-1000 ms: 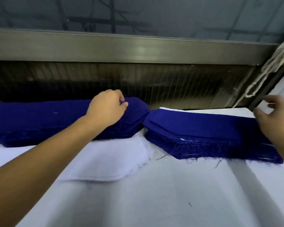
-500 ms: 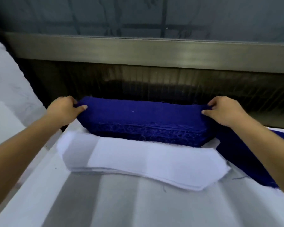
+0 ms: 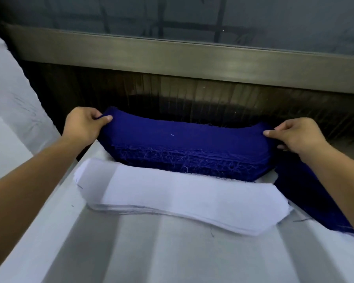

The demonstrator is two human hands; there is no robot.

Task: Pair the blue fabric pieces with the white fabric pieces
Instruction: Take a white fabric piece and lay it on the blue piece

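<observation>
Gripping the blue fabric stack (image 3: 184,148) at both ends, at the back of the white-covered counter (image 3: 172,256).

With the left hand (image 3: 82,124), pinching the stack's left end, thumb on top and fingers curled behind; with the right hand (image 3: 296,137), clamping the right end the same way, thumb pressed on the top layer. Sagging in the middle, raised at both held ends, frayed threads along the near edge. Just in front: the white fabric stack (image 3: 182,199), flat on the counter. To the right, partly under the right forearm: a second blue pile (image 3: 315,205). Behind, a metal rail (image 3: 192,58) running across. At far left, more white cloth (image 3: 6,94) beside the counter.
</observation>
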